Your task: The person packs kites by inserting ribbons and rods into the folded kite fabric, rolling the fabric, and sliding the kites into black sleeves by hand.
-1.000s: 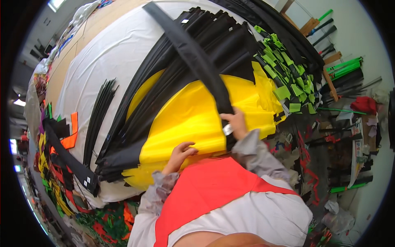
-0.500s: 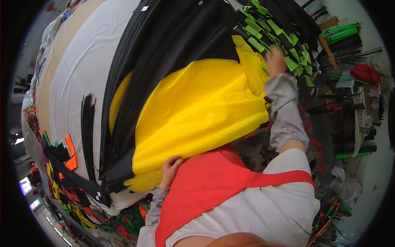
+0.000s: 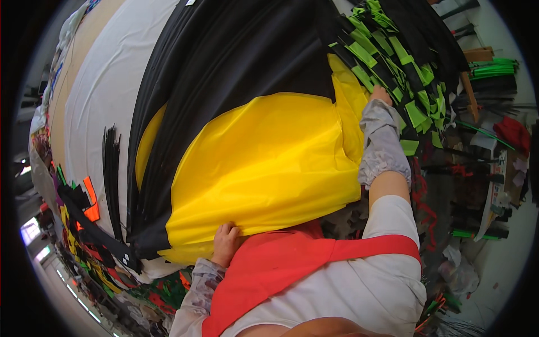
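Note:
A wide sheet of smooth yellow fabric (image 3: pixel 258 151) lies over black fabric (image 3: pixel 252 62) in front of me. My left hand (image 3: pixel 226 244) is at its near edge, fingers curled in on the cloth beside my red apron (image 3: pixel 275 258). Farther off to the right, my right hand (image 3: pixel 381 95) reaches to where the folded yellow end meets a heap of bright green and black strips (image 3: pixel 393 62). Its fingers are bent and closed; the fingertips and anything in them are hidden among the strips.
A bundle of thin black strips (image 3: pixel 111 174) lies on white cloth (image 3: pixel 92 106) at the left. An orange piece (image 3: pixel 91 205) and coloured scraps lie along the left edge. On the right are green rods (image 3: pixel 494 68), a red cloth (image 3: pixel 512 132) and a clear plastic bag (image 3: pixel 459 272).
My right hand, blurred before, has come to rest at the border of the green strips. The left hand stays at the yellow edge. The view has shifted slightly.

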Available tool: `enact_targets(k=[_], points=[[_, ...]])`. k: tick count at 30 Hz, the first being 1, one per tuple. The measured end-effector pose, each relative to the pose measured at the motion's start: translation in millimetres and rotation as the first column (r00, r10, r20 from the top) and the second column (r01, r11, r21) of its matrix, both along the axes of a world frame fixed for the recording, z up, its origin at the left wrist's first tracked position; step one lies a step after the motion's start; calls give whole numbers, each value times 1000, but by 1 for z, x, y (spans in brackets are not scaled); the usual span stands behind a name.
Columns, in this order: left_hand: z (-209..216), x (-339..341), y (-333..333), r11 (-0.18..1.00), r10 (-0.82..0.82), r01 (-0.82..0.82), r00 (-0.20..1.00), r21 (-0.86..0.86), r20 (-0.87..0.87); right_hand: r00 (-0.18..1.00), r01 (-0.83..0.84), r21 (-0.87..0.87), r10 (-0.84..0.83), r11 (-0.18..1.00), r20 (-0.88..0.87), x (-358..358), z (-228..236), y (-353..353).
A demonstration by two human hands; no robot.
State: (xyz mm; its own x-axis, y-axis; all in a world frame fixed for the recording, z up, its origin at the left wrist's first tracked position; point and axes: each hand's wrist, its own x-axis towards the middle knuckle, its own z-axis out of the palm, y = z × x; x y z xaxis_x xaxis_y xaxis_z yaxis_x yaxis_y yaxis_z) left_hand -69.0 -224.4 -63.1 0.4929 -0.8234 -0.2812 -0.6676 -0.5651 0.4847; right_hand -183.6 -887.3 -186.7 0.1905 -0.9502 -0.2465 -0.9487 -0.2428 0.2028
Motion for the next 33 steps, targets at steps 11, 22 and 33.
enact_targets(k=[11, 22, 33], points=[[49, 11, 15, 987, 34, -34, 999, -156, 0, 570, -537, -369, 649, 758, 504, 12, 160, 199], [110, 20, 81, 912, 81, -2, 981, -411, 177, 256, -861, 480, 673, -167, 694, 90, 145, 414], [-17, 128, 14, 911, 334, -239, 906, -337, 259, -39, -993, 98, 959, -69, 280, 329, 75, 407]])
